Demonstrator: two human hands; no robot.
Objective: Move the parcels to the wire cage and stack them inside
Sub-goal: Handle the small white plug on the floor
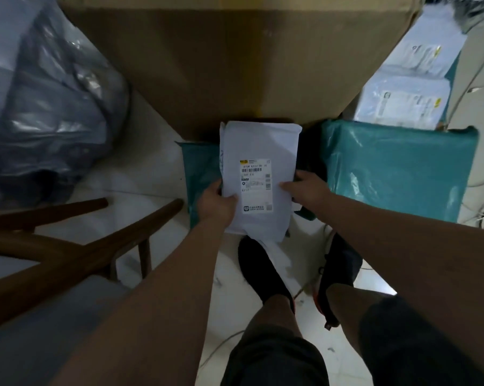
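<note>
big cardboard box (235,65), white parcel (259,151) held before it
teal parcel (397,168) lies just right; the white parcel looks light, soft and slick, so hold both side edges; left hand (217,203) and right hand (305,188) pinch them low, thumbs on top.

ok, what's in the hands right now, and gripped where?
A white parcel, held in both hands by its side edges near the label. The left hand grips the left edge, thumb on top. The right hand grips the right edge.
</note>
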